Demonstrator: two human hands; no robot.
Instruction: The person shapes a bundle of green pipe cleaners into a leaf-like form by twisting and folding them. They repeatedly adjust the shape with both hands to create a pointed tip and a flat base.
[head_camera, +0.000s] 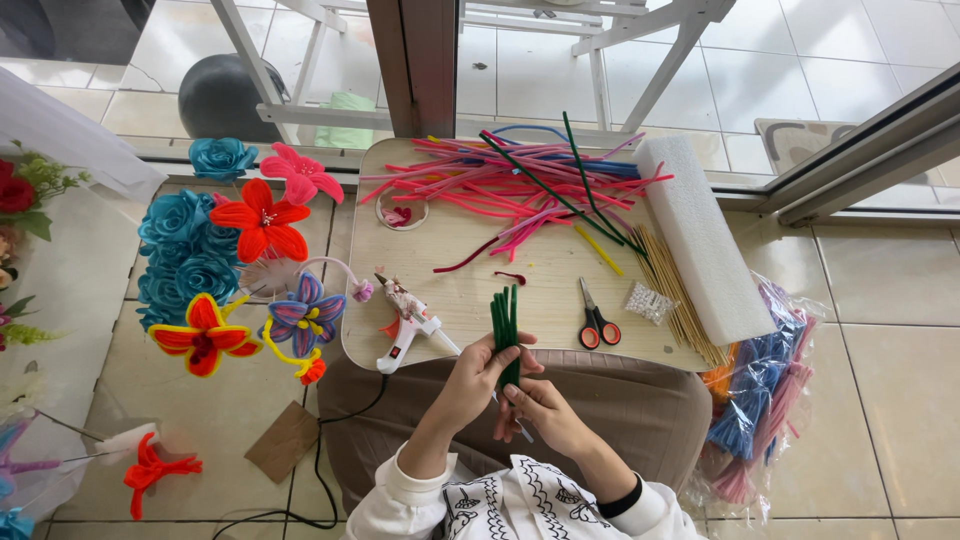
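Our left hand (478, 372) and right hand (540, 408) both grip a bundle of green pipe cleaners (506, 325) at the surface's (470, 260) near edge; our fingers hide its lower end.

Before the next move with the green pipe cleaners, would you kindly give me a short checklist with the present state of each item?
1. Green pipe cleaners gripped as one bundle by the left hand and right hand: ok.
2. Bundle tips level: not ok, they stand uneven.
3. Scissors close by on the lap tray, blades shut: ok.
4. Glue gun lying on the tray, nozzle away from the hands: ok.
5. Glue gun hot: cannot tell.
6. Spare pipe cleaners piled at the tray's far edge: ok.
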